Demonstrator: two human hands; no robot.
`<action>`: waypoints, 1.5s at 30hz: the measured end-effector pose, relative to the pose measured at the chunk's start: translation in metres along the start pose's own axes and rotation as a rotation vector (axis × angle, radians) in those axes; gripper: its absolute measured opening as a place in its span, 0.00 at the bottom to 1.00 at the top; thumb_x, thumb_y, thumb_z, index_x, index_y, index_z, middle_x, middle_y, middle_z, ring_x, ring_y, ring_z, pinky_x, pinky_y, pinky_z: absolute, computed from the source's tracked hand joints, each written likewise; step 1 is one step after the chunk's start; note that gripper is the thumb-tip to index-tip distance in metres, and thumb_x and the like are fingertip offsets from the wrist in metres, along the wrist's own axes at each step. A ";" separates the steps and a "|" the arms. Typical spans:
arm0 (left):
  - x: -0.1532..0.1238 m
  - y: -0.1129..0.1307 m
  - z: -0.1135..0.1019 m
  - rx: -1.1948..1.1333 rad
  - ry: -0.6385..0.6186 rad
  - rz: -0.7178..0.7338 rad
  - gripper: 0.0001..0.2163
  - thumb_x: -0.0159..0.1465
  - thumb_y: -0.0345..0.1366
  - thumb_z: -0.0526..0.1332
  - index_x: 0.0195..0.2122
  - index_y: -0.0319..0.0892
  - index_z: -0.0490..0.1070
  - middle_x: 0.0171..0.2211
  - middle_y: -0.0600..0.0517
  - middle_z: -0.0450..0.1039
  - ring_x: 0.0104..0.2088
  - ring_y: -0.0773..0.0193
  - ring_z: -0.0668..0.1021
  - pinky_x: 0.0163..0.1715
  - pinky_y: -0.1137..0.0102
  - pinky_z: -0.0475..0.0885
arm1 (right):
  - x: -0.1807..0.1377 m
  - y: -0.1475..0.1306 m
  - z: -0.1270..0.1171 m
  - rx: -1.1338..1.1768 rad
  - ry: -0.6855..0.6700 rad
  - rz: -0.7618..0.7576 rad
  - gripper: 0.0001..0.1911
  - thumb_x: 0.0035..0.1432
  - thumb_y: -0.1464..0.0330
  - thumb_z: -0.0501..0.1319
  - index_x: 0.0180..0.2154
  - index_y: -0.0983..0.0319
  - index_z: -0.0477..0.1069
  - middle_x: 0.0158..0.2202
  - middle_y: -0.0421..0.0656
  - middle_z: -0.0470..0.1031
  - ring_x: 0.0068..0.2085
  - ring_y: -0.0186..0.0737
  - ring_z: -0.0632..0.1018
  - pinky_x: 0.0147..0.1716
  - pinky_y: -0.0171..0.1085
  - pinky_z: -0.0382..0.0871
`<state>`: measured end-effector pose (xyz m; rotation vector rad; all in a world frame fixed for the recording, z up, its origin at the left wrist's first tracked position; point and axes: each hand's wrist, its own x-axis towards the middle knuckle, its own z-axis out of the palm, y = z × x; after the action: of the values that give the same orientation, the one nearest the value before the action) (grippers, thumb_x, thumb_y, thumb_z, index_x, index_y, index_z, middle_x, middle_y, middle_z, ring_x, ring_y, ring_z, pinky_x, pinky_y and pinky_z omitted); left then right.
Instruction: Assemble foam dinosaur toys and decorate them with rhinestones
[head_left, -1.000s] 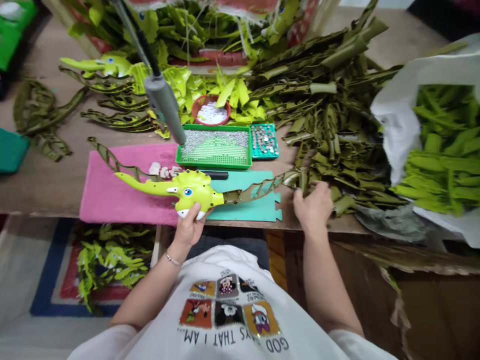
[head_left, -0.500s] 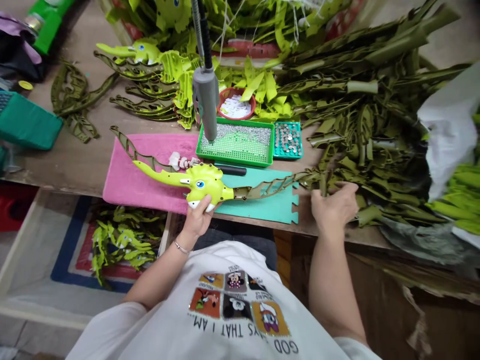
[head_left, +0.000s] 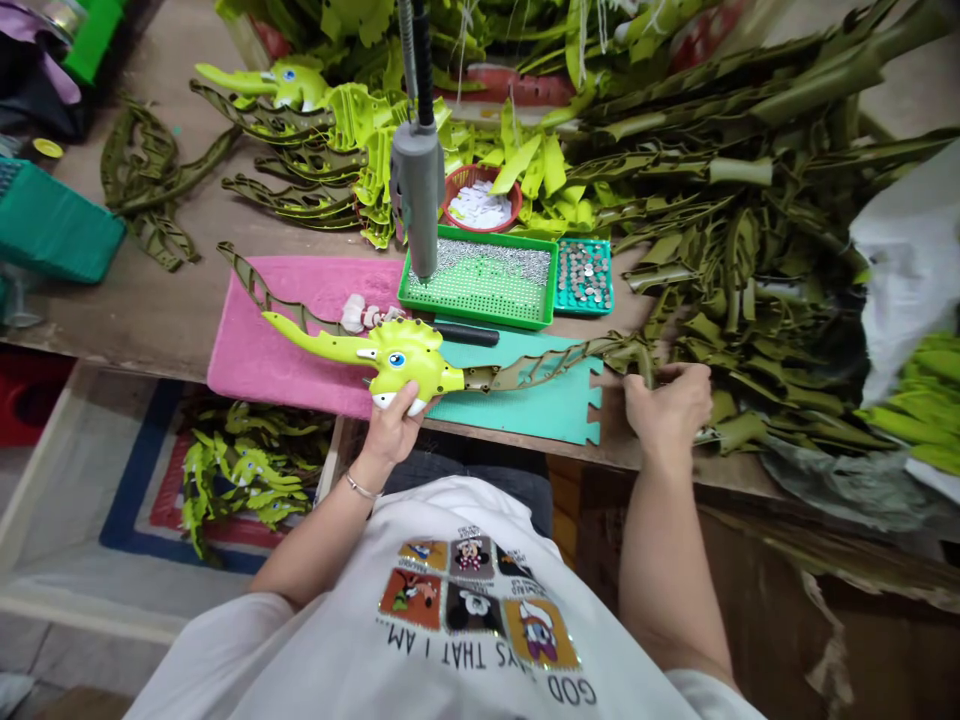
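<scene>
My left hand (head_left: 395,425) is closed on a lime-green toy dinosaur head (head_left: 412,362) with a blue eye and a long crest. An olive plastic strip (head_left: 536,368) runs right from the head's neck end, above the teal mat (head_left: 517,420). A second olive strip (head_left: 259,285) extends behind the crest over the pink mat (head_left: 300,385). My right hand (head_left: 667,408) is at the near left edge of the olive parts pile (head_left: 739,330), its fingers curled round an olive plastic part (head_left: 643,360). Whether that part joins the strip from the head, I cannot tell.
A grey electric screwdriver (head_left: 417,200) hangs over a green tray (head_left: 487,315) of screws. Beside it are a teal tray (head_left: 585,275) of small metal discs and a red basket (head_left: 481,200) of white pieces. An open drawer (head_left: 67,500) below holds finished-looking lime-green toys (head_left: 251,465).
The view has shifted slightly, so the bench items sit a little further right and higher. Both hands keep nearly the same place and hold.
</scene>
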<state>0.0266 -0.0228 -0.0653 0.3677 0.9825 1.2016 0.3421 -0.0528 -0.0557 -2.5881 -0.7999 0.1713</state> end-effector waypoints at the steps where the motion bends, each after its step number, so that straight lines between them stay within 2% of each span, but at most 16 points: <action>1: 0.000 0.000 -0.001 -0.002 0.005 0.004 0.32 0.46 0.36 0.78 0.54 0.50 0.72 0.48 0.51 0.80 0.52 0.51 0.80 0.54 0.56 0.77 | 0.002 -0.002 -0.003 0.039 0.017 0.011 0.18 0.44 0.68 0.62 0.40 0.60 0.64 0.42 0.51 0.72 0.48 0.57 0.75 0.54 0.55 0.67; 4: -0.001 -0.001 -0.001 -0.009 0.016 0.000 0.32 0.47 0.36 0.78 0.54 0.48 0.72 0.48 0.51 0.80 0.52 0.51 0.80 0.54 0.56 0.77 | 0.002 -0.010 -0.014 0.217 0.133 0.047 0.20 0.42 0.70 0.64 0.41 0.61 0.65 0.42 0.52 0.75 0.42 0.52 0.77 0.48 0.50 0.71; 6: -0.002 -0.003 0.001 -0.011 0.007 -0.017 0.32 0.46 0.37 0.78 0.54 0.48 0.72 0.47 0.51 0.80 0.50 0.52 0.81 0.54 0.57 0.77 | -0.008 -0.021 -0.020 0.395 0.158 -0.093 0.21 0.44 0.68 0.66 0.43 0.62 0.68 0.44 0.55 0.76 0.41 0.50 0.78 0.44 0.47 0.73; 7: -0.003 -0.004 0.002 -0.011 -0.003 -0.027 0.32 0.46 0.38 0.78 0.53 0.47 0.72 0.47 0.51 0.81 0.49 0.53 0.81 0.54 0.57 0.77 | -0.017 -0.027 -0.022 0.492 0.099 -0.236 0.21 0.46 0.66 0.67 0.44 0.62 0.69 0.45 0.55 0.77 0.42 0.49 0.78 0.44 0.47 0.74; 9: -0.004 -0.007 0.005 -0.007 -0.025 -0.048 0.33 0.45 0.40 0.79 0.52 0.46 0.73 0.45 0.51 0.81 0.48 0.54 0.82 0.53 0.58 0.77 | -0.039 -0.042 -0.022 0.637 -0.155 -0.604 0.19 0.50 0.63 0.68 0.45 0.60 0.73 0.45 0.51 0.79 0.44 0.48 0.79 0.45 0.47 0.75; 11: -0.006 -0.009 0.008 -0.003 -0.042 -0.060 0.32 0.45 0.41 0.78 0.52 0.45 0.73 0.45 0.50 0.81 0.47 0.54 0.82 0.53 0.59 0.77 | -0.061 -0.057 -0.016 0.689 -0.391 -0.937 0.14 0.55 0.66 0.67 0.45 0.58 0.75 0.43 0.47 0.81 0.45 0.46 0.80 0.47 0.47 0.75; 14: -0.009 -0.010 0.009 -0.001 -0.054 -0.069 0.32 0.45 0.41 0.78 0.51 0.44 0.73 0.44 0.49 0.81 0.47 0.53 0.82 0.52 0.59 0.77 | -0.083 -0.073 0.000 0.690 -0.502 -1.194 0.12 0.58 0.73 0.64 0.44 0.56 0.77 0.43 0.45 0.82 0.44 0.43 0.81 0.46 0.46 0.76; 19: -0.014 -0.015 0.010 -0.027 -0.075 -0.062 0.29 0.44 0.41 0.79 0.47 0.43 0.75 0.42 0.50 0.81 0.45 0.54 0.82 0.50 0.59 0.77 | -0.093 -0.081 0.016 0.679 -0.451 -1.238 0.13 0.58 0.76 0.63 0.43 0.57 0.77 0.42 0.45 0.81 0.44 0.42 0.81 0.44 0.45 0.78; 25: -0.017 -0.026 0.015 -0.013 -0.043 -0.005 0.23 0.45 0.40 0.78 0.41 0.41 0.77 0.39 0.48 0.81 0.42 0.57 0.82 0.46 0.64 0.77 | -0.100 -0.084 0.014 0.624 -0.392 -1.308 0.14 0.59 0.77 0.61 0.45 0.58 0.77 0.43 0.47 0.81 0.43 0.42 0.81 0.42 0.46 0.78; 29: -0.017 -0.026 0.014 0.015 -0.038 0.003 0.22 0.44 0.39 0.78 0.40 0.40 0.77 0.39 0.48 0.81 0.43 0.55 0.82 0.48 0.61 0.76 | -0.100 -0.083 0.016 0.617 -0.409 -1.352 0.13 0.61 0.75 0.61 0.46 0.58 0.78 0.42 0.46 0.82 0.42 0.42 0.81 0.42 0.46 0.78; 32: -0.018 -0.022 0.012 0.046 0.014 0.025 0.24 0.43 0.37 0.78 0.41 0.40 0.77 0.39 0.49 0.81 0.44 0.55 0.82 0.49 0.61 0.76 | -0.094 -0.083 0.015 0.575 -0.521 -1.341 0.14 0.63 0.71 0.62 0.50 0.56 0.76 0.48 0.47 0.81 0.47 0.43 0.81 0.46 0.47 0.77; 35: -0.018 -0.020 0.011 0.064 0.060 0.039 0.26 0.41 0.36 0.78 0.43 0.41 0.76 0.38 0.49 0.81 0.44 0.55 0.82 0.48 0.63 0.75 | -0.085 -0.089 0.004 0.352 -0.693 -1.211 0.24 0.61 0.63 0.65 0.58 0.60 0.71 0.56 0.53 0.77 0.54 0.51 0.78 0.50 0.49 0.74; 37: -0.018 -0.019 0.012 0.068 0.077 0.037 0.28 0.41 0.35 0.78 0.44 0.41 0.76 0.39 0.49 0.81 0.44 0.56 0.82 0.46 0.64 0.76 | -0.078 -0.097 -0.005 0.192 -0.851 -1.122 0.25 0.60 0.59 0.66 0.56 0.62 0.73 0.51 0.52 0.79 0.50 0.52 0.80 0.45 0.45 0.74; 40: -0.019 -0.020 0.015 0.071 0.064 0.035 0.29 0.40 0.36 0.79 0.46 0.43 0.76 0.42 0.49 0.81 0.44 0.56 0.82 0.47 0.64 0.76 | -0.071 -0.111 -0.015 0.071 -1.063 -1.056 0.18 0.60 0.58 0.65 0.48 0.60 0.79 0.38 0.45 0.83 0.36 0.42 0.80 0.34 0.36 0.66; 43: -0.027 -0.021 0.015 0.061 0.021 0.019 0.28 0.43 0.41 0.79 0.46 0.44 0.76 0.44 0.49 0.81 0.47 0.55 0.82 0.50 0.63 0.76 | -0.062 -0.119 -0.015 0.030 -1.101 -1.056 0.20 0.58 0.55 0.67 0.46 0.61 0.80 0.31 0.42 0.81 0.30 0.36 0.75 0.30 0.33 0.58; 45: -0.040 -0.019 0.012 0.104 -0.075 -0.093 0.23 0.52 0.48 0.75 0.44 0.42 0.76 0.43 0.46 0.81 0.46 0.56 0.82 0.51 0.63 0.77 | -0.055 -0.119 -0.009 0.020 -1.122 -1.092 0.21 0.57 0.54 0.68 0.46 0.61 0.80 0.30 0.41 0.81 0.29 0.35 0.73 0.30 0.33 0.55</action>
<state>0.0459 -0.0630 -0.0543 0.4413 0.9889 1.0483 0.2382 0.0018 0.0036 -1.4851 -2.3520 1.2631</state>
